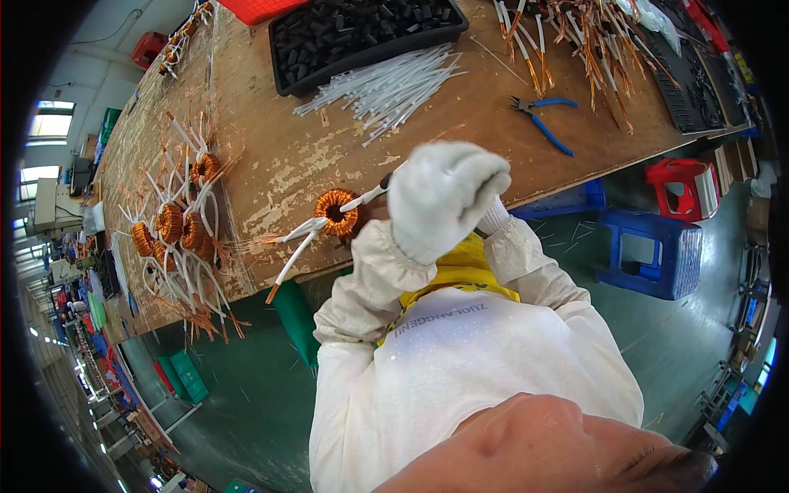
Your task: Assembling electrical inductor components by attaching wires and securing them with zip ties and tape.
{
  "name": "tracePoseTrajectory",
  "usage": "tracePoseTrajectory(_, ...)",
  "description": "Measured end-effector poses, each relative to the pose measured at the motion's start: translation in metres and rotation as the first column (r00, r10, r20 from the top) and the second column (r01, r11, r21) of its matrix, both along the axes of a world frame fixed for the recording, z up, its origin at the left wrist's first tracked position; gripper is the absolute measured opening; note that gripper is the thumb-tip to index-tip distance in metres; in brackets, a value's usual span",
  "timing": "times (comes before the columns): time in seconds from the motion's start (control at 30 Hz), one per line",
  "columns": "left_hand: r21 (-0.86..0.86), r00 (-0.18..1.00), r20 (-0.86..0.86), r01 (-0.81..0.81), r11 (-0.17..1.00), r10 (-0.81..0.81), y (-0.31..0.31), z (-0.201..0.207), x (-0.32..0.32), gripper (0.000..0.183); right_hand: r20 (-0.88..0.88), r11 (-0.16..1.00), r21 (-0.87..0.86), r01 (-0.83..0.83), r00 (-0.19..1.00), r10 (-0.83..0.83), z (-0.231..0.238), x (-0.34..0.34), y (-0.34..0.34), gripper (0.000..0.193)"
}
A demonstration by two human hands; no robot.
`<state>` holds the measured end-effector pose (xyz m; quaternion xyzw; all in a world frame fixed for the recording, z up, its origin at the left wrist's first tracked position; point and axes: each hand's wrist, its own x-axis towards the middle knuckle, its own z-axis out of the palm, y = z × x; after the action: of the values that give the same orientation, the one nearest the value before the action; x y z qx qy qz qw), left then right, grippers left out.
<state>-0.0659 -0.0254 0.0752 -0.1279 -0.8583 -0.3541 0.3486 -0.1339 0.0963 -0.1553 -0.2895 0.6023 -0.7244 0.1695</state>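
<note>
A white glove covers my left hand (444, 197), its fingers curled closed at the table's front edge. Behind it, my right hand (496, 217) shows only a bit of glove cuff; its fingers are hidden. Just left of my left hand lies a ring-shaped coil (324, 203) wound with copper wire. White-sleeved leads (297, 246) with bare copper ends splay from its left side. Another white lead (366, 195) runs toward my left glove, with a short black tube (385, 181) at the glove's edge. Whatever is inside the closed fingers is hidden.
Several copper coils (169, 222) with white leads are heaped at left. A black tray (283, 82) of short black tubes, white cable ties (386, 86) and blue-handled cutters (549, 123) lie farther back. Stripped wires (592, 49) are bunched at far right. Blue stools (657, 255) stand beyond the edge.
</note>
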Motion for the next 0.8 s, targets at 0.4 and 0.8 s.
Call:
tracePoseTrajectory(0.4, -0.405, 0.897, 0.32, -0.163, 0.9, 0.306, 0.036, -0.072, -0.032, 0.012, -0.757, 0.693, 0.584, 0.422, 0.591, 0.278, -0.053, 0.002, -0.023, 0.04)
tracePoseTrajectory(0.8, -0.217, 0.982, 0.171, 0.115, 0.969, -0.079, 0.069, -0.037, -0.03, 0.019, -0.297, -0.437, 0.049, 0.898, 0.431, 0.852, 0.125, 0.049, -0.053, 0.032)
